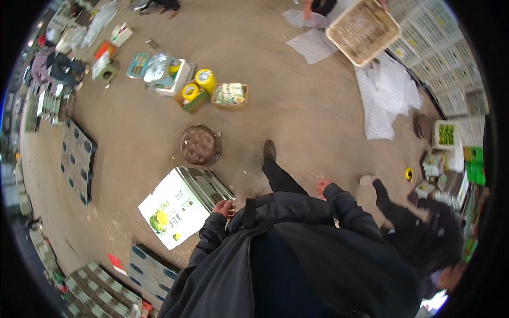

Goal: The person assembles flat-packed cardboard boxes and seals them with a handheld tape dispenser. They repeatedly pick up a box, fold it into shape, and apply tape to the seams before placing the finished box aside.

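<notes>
My left hand (224, 208) hangs beside a stack of flat, folded cardboard cartons (204, 185). Its fingers look loosely bent and apart, with nothing visible in them; whether it touches the stack I cannot tell. The top carton (175, 209) is white with a yellow and green lemon print. Out to the right of my waist is my right hand (322, 188), over bare floor. It is small and blurred, so its finger pose is unclear, and no object shows in it. One of my feet (270, 151) is stretched forward on the floor.
A round brown tufted stool (199, 144) stands ahead of the cartons. Beyond are yellow tape rolls (205, 79) and a small box of packets (230, 94). Dark pallets (77, 161) lie left. A person (424, 228) is close on my right; another holds a beige crate (363, 32).
</notes>
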The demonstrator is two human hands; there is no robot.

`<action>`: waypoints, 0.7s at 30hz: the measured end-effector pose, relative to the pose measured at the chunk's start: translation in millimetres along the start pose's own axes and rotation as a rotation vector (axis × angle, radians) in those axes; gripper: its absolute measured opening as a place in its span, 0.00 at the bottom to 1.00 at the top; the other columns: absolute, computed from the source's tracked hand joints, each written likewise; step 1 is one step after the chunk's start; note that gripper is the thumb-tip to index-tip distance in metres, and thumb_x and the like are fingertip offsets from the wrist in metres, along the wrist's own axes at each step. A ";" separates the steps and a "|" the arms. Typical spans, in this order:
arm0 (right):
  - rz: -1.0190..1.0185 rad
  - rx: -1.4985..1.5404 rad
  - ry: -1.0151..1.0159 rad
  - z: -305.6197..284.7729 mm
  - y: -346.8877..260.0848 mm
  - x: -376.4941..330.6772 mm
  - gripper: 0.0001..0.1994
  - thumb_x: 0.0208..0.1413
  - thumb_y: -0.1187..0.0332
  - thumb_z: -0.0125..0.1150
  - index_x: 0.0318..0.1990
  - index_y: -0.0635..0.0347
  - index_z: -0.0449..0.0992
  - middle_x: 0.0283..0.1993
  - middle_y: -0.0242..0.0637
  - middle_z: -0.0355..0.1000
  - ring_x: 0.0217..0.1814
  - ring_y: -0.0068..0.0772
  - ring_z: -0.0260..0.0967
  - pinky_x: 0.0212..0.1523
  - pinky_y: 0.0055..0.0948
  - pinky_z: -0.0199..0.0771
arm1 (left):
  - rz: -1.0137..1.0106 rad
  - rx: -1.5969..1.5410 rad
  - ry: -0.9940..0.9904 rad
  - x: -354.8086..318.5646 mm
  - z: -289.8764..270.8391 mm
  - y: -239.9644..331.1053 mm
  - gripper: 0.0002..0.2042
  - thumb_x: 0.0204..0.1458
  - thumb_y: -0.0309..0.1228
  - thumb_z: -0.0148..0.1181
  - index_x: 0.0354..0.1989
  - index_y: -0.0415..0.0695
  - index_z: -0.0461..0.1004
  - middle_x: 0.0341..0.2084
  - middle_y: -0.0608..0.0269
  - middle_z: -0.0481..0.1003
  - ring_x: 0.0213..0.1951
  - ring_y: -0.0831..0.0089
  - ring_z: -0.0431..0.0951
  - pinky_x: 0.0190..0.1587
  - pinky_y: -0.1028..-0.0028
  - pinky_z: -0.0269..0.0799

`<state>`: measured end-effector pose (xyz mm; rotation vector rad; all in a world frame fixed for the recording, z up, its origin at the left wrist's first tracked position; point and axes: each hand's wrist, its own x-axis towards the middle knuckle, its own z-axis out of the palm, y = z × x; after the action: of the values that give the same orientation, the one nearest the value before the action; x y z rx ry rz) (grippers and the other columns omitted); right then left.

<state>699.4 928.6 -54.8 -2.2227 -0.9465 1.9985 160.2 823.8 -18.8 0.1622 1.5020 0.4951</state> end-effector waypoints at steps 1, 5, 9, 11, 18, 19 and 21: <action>0.025 -0.010 -0.037 -5.0 -15.1 12.4 0.11 0.55 0.63 0.67 0.41 0.60 0.81 0.29 0.40 0.78 0.24 0.36 0.77 0.21 0.39 0.75 | 0.008 0.099 0.087 3.5 4.6 15.4 0.25 0.62 0.51 0.60 0.55 0.42 0.71 0.40 0.58 0.81 0.37 0.62 0.82 0.37 0.61 0.78; 0.139 0.040 -0.059 -32.1 -81.5 43.4 0.08 0.57 0.64 0.67 0.39 0.56 0.79 0.29 0.35 0.74 0.25 0.31 0.72 0.22 0.36 0.74 | 0.021 0.059 0.138 12.3 16.9 84.5 0.20 0.63 0.49 0.59 0.48 0.43 0.74 0.35 0.61 0.81 0.31 0.67 0.81 0.31 0.67 0.76; 0.094 -0.143 -0.023 -62.0 -164.4 88.2 0.05 0.56 0.67 0.65 0.38 0.54 0.78 0.28 0.33 0.73 0.25 0.31 0.72 0.22 0.36 0.74 | 0.087 -0.119 0.213 3.1 9.1 118.8 0.20 0.64 0.47 0.57 0.53 0.42 0.72 0.34 0.63 0.81 0.30 0.71 0.80 0.31 0.68 0.75; -0.002 -0.137 0.008 -69.3 -206.9 106.9 0.06 0.56 0.67 0.66 0.39 0.54 0.78 0.29 0.33 0.74 0.26 0.31 0.73 0.22 0.36 0.75 | 0.037 -0.138 0.218 -4.0 4.0 119.0 0.22 0.64 0.48 0.58 0.55 0.42 0.71 0.36 0.62 0.81 0.32 0.70 0.81 0.33 0.68 0.75; -0.067 -0.200 0.051 -30.7 -303.1 114.3 0.14 0.55 0.63 0.69 0.47 0.54 0.77 0.38 0.34 0.76 0.31 0.32 0.76 0.27 0.37 0.79 | -0.087 -0.206 0.267 6.4 -14.3 96.5 0.21 0.62 0.47 0.61 0.52 0.42 0.74 0.36 0.61 0.81 0.32 0.70 0.80 0.35 0.66 0.76; -0.049 -0.209 0.037 -18.1 -308.8 111.7 0.14 0.55 0.63 0.68 0.48 0.55 0.77 0.38 0.34 0.76 0.31 0.32 0.77 0.27 0.37 0.79 | -0.070 -0.183 0.249 12.3 -21.1 99.4 0.19 0.62 0.45 0.62 0.49 0.41 0.75 0.34 0.63 0.81 0.30 0.72 0.79 0.32 0.68 0.74; -0.021 -0.224 0.013 6.3 -314.9 105.6 0.15 0.55 0.63 0.69 0.47 0.57 0.77 0.38 0.36 0.77 0.31 0.32 0.77 0.26 0.37 0.79 | -0.051 -0.201 0.234 20.6 -36.7 108.8 0.19 0.62 0.44 0.62 0.50 0.41 0.75 0.33 0.64 0.80 0.28 0.73 0.77 0.30 0.70 0.73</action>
<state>560.7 1229.3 -28.6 -2.3172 -1.2433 1.9542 101.0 921.9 3.2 -0.0943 1.6685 0.6376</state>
